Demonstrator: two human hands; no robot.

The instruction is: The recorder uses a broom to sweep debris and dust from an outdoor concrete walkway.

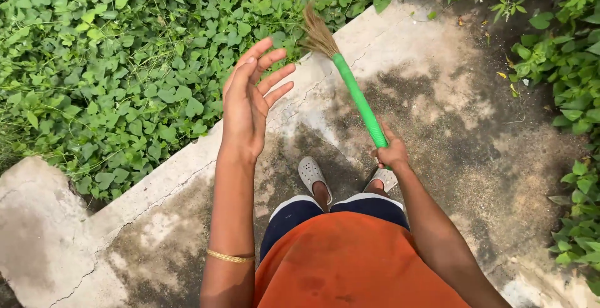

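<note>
My right hand (392, 152) grips the lower end of a green-handled broom (359, 98). Its brown straw head (318, 35) points away from me and rests near the far edge of the concrete slab. My left hand (251, 98) is raised in front of me, palm turned inward, fingers spread, holding nothing. A thin gold bangle (230, 257) circles my left forearm. Below the hands I see my orange top, dark shorts and grey clogs (310, 174).
A stained, cracked concrete slab (437, 95) runs diagonally under me. Dense green leafy ground cover (125, 64) borders it on the left and far side. More plants (572, 95) crowd the right edge. A broken slab corner (31, 220) lies at lower left.
</note>
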